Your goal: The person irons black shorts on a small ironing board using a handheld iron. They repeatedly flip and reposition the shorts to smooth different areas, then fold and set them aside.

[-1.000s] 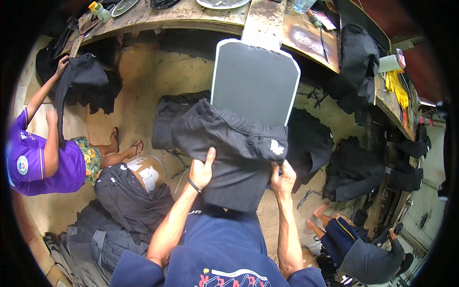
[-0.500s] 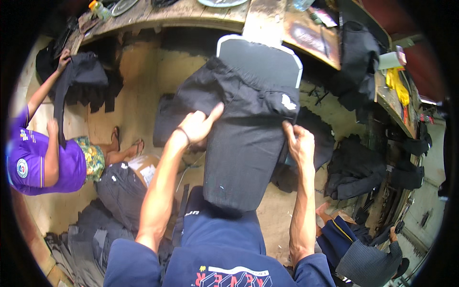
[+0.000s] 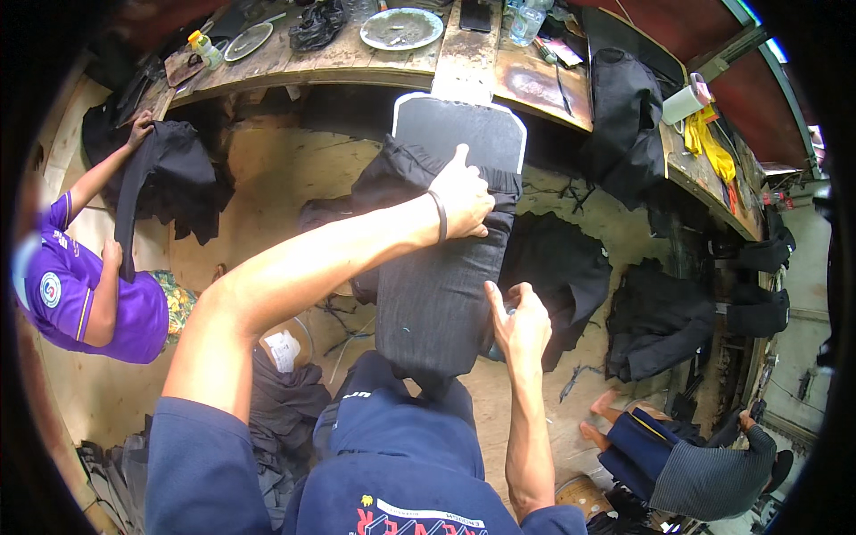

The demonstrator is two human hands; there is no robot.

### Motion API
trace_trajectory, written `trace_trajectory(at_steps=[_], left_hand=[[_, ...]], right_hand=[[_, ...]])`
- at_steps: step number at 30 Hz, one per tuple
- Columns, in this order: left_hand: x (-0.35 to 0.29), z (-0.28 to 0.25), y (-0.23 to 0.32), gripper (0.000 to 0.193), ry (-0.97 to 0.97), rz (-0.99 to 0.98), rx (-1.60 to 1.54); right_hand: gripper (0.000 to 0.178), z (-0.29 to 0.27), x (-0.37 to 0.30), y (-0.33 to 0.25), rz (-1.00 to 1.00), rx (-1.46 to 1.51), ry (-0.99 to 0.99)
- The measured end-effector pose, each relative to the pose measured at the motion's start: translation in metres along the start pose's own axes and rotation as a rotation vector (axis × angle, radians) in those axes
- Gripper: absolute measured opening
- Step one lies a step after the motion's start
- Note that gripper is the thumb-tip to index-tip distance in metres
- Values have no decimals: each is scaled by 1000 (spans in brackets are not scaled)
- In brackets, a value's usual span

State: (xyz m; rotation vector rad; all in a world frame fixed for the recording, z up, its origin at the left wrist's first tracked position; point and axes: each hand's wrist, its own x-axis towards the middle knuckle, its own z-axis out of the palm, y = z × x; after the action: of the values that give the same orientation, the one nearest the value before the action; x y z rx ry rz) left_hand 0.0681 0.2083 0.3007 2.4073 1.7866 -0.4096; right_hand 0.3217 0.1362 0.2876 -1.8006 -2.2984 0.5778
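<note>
Black trousers [image 3: 428,312] are stretched over a flat dark board with a pale rim [image 3: 464,125], whose far end sticks out past the gathered waistband. Across the cloth near that waistband lies my left hand [image 3: 464,201], fingers curled into the fabric and thumb pointing toward the far end. A dark band circles that wrist. Lower down, my right hand [image 3: 522,325] is at the right edge of the trousers, its thumb against the cloth and its fingers bent; part of its grip is hidden. Loose black cloth bunches left of the board.
A wooden bench [image 3: 312,62] runs along the far side, holding a round plate [image 3: 401,29] and bottles. Black garments [image 3: 660,316] lie in heaps at right. One person in a purple shirt [image 3: 102,294] handles black cloth at left; another in grey [image 3: 713,481] sits at lower right.
My left hand has moved from the left side of the trousers across to their waistband. My right hand has slid nearer along the right edge. The white mark on the cloth is no longer visible.
</note>
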Motion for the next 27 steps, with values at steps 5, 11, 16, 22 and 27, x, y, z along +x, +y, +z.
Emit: trace_trajectory(at_steps=[5, 11, 16, 22, 27], left_hand=[[-6, 16, 29, 50, 148, -197, 371], [-3, 72, -6, 51, 953, -48, -111], [13, 92, -30, 48, 769, -102, -344], [31, 97, -51, 56, 685, 60, -406], [32, 105, -48, 57, 752, -41, -429]], right_hand=[[38, 11, -49, -20, -210, 179, 213], [54, 21, -65, -51, -829, 379, 127], [93, 11, -49, -50, -833, 184, -162], [97, 40, 16, -60, -958, 64, -284], [76, 73, 75, -70, -923, 194, -260]])
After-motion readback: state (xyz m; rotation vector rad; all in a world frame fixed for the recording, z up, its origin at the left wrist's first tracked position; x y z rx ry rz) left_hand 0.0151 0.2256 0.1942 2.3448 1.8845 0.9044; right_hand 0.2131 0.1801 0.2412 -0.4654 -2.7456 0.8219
